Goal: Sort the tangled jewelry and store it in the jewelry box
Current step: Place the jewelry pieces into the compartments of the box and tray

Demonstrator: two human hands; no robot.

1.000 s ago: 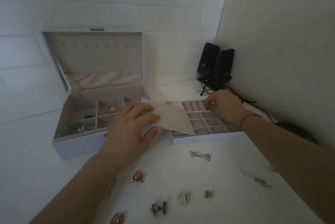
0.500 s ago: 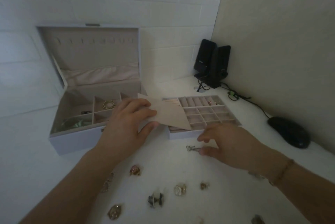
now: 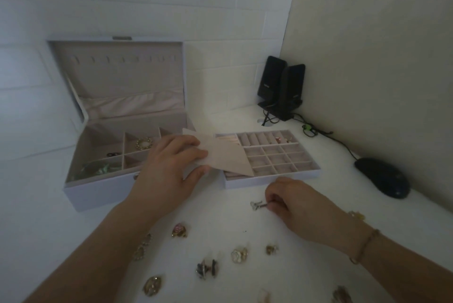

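While pinched in the right hand (image 3: 296, 207) grip, silver earring (image 3: 257, 204) long axis sideways, ornament leftward.

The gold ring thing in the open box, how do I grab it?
Pinch the gold ring's rim from straight above with fingertips. It lies flat in a walled compartment of the jewelry box, so a sideways reach is blocked.

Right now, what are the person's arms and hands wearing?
Both forearms are bare, with no sleeves in view. The left hand shows no glove, ring or band. The right hand is ungloved too, and a thin gold-coloured bracelet circles its wrist. No watch shows.
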